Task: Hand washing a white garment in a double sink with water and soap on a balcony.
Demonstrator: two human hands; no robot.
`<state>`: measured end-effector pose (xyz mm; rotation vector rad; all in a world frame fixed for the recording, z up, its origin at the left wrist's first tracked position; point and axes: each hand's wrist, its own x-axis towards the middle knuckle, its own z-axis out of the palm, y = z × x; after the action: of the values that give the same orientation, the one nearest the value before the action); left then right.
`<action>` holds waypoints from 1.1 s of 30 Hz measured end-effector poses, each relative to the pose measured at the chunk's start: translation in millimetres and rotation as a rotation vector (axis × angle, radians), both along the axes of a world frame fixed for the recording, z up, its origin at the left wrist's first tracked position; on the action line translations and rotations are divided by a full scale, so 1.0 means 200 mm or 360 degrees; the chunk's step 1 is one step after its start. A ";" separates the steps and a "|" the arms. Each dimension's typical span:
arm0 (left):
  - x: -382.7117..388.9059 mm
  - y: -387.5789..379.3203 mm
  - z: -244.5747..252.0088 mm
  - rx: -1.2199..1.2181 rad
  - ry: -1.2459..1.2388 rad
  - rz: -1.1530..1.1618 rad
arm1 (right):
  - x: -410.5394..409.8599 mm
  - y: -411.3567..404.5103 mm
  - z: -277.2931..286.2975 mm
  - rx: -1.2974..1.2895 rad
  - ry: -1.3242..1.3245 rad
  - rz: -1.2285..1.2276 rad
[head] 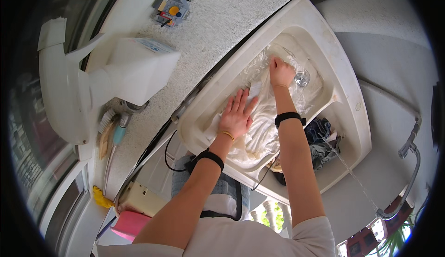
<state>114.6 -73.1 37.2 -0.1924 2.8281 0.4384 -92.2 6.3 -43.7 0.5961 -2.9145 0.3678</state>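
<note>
A wet white cloth or garment (259,131) lies bunched in the larger basin of a white laundry sink (190,131). My right hand (281,72) is closed on its upper end, beside a metal drain fitting (301,78) with clear water around it. Flat and with fingers spread, my left hand (237,116) presses on the cloth further left. Dark wet clothes (321,142) lie in the smaller basin, and a stream of water from a metal faucet (389,215) falls onto them.
The speckled ledge (215,17) left of the sink holds a grey toy-brick model (173,9), a white plastic container (139,69), a scrub brush (107,128) and a tool with a turquoise handle (119,134). A pink plastic basin (130,224) sits at the lower left.
</note>
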 end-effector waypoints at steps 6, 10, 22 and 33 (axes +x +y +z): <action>0.01 0.05 0.00 0.0052 0.0080 0.0042 | -0.16 -0.03 0.02 -0.0170 0.0105 0.0213; -0.01 0.09 0.00 0.0050 0.0159 -0.0009 | -0.08 0.04 0.06 -0.0441 0.0201 0.0172; -0.04 0.03 0.04 0.0019 -0.0293 -0.0132 | 0.72 0.17 0.30 -0.0736 -0.0243 0.0088; -0.01 0.04 0.00 0.0052 0.0073 0.0026 | 0.12 0.01 0.05 -0.0338 0.0253 0.0124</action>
<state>113.4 -66.0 38.0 -0.2011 2.8638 0.4985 -67.5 7.9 -33.7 0.6731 -2.6625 0.6012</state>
